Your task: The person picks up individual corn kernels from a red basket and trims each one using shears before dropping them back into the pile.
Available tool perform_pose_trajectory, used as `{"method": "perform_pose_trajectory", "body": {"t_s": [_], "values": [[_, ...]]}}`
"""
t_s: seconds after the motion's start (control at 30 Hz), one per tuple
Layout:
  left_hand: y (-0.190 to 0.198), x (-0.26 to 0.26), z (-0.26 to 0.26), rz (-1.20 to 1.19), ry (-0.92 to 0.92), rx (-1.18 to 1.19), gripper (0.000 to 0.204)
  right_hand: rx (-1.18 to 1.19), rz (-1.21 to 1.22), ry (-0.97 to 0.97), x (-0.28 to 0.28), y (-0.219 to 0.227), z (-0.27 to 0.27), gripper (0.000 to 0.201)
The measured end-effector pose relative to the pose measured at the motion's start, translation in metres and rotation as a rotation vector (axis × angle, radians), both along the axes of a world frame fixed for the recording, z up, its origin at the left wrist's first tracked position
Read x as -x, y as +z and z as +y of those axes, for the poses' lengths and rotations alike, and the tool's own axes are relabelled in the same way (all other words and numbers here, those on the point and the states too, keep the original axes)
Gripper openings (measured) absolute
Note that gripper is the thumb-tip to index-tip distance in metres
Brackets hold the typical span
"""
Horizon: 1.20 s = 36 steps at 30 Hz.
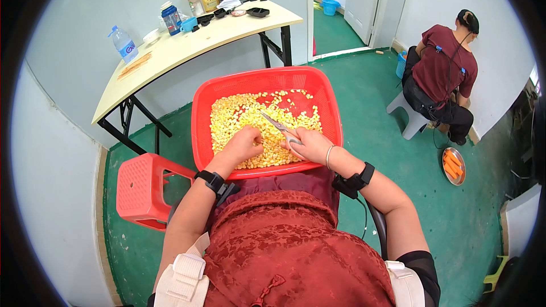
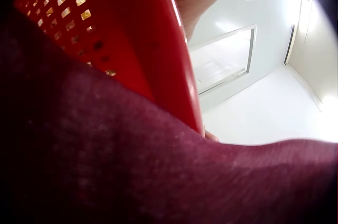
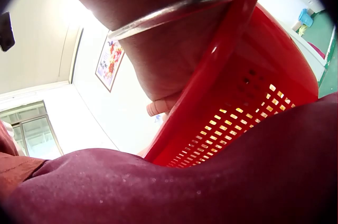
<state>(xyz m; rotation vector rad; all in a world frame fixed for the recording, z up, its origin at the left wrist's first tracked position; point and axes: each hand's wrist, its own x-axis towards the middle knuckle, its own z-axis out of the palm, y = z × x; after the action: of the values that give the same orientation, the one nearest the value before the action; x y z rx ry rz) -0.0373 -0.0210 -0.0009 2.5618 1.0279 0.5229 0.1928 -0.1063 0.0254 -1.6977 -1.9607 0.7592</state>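
A red plastic basket [image 1: 335, 136] rests on the person's lap, with many yellow kernels [image 1: 233, 111] spread over its bottom. The right hand [image 1: 310, 145] grips a pair of scissors [image 1: 278, 125], blades pointing up and left over the kernels. The left hand [image 1: 244, 145] is over the near left part of the basket, fingers curled inward; whether it pinches a kernel cannot be made out. In the left wrist view the basket wall [image 2: 158, 49] hides most of the hand. The right wrist view shows the basket side [image 3: 211, 102] and part of the right hand [image 3: 163, 105].
A red stool [image 1: 145, 187] stands at the left. Behind is a table [image 1: 216, 31] with bottles, cups and small black items. At the right a person [image 1: 446, 68] sits on a grey stool [image 1: 406, 116], near a metal bowl [image 1: 462, 171] of orange pieces on the green floor.
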Motion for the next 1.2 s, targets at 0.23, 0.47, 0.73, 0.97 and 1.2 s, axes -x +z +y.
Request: {"method": "perform_pose_trajectory", "body": {"t_s": [0.23,0.47,0.73,0.97,1.2], "values": [[0.0,-0.001,-0.004,-0.009,0.016,-0.054,0.018,0.039,0.024,0.008,0.001,0.002,0.0,0.047],[0.009,-0.004,-0.01,-0.01,0.054,-0.009,0.024,0.043,0.041,0.01,0.001,0.001,-0.001,0.046],[0.001,-0.001,-0.003,-0.034,0.04,-0.002,0.019,0.055,0.018,0.016,0.002,0.003,0.0,0.042],[-0.006,-0.001,0.001,-0.153,0.089,0.082,0.019,0.047,0.0,0.045,0.002,0.011,-0.005,0.042],[0.016,0.0,0.002,-0.841,0.341,0.885,0.019,-0.042,-0.129,0.022,0.008,0.027,-0.017,0.053]]}}
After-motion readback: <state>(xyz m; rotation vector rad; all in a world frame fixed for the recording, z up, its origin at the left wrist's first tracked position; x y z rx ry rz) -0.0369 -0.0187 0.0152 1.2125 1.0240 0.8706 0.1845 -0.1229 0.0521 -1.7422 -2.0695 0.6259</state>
